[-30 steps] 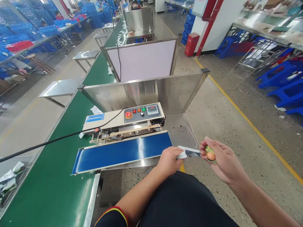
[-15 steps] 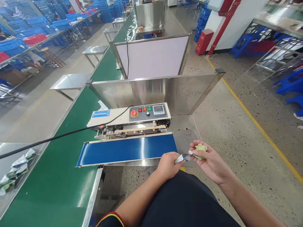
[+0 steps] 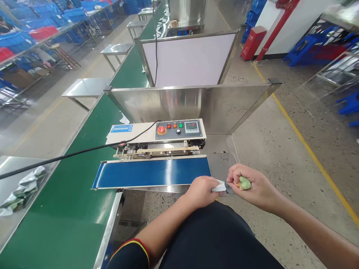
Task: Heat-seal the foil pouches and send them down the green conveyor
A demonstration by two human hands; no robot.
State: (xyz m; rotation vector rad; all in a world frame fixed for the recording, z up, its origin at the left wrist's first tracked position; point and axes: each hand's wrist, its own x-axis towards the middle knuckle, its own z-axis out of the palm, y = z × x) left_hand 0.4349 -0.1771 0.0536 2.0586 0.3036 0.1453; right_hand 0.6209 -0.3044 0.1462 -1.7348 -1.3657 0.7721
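Observation:
My left hand (image 3: pixel 202 191) is closed on one end of a small silver-white foil pouch (image 3: pixel 219 188), just off the near right corner of the blue conveyor belt (image 3: pixel 157 172). Curled fingers of my right hand (image 3: pixel 254 186) pinch the pouch's other end. In that same hand sits a small light-green figure (image 3: pixel 245 183) with a bit of orange, partly hidden by the fingers. Behind the blue belt stands a band sealing machine (image 3: pixel 137 133) with a red stop button, coloured switches and a lit display.
A green conveyor (image 3: pixel 64 209) runs along the left, with foil packets (image 3: pixel 24 190) on a metal side shelf. A steel partition (image 3: pixel 174 104) stands behind the sealer. A black cable (image 3: pixel 70 155) crosses the green conveyor. A red box (image 3: pixel 253 43) stands on the floor at the back right.
My right fingers have curled in and now grip the pouch end, with the green figure tucked into that hand. The left hand still holds the pouch. The camera view has shifted slightly.

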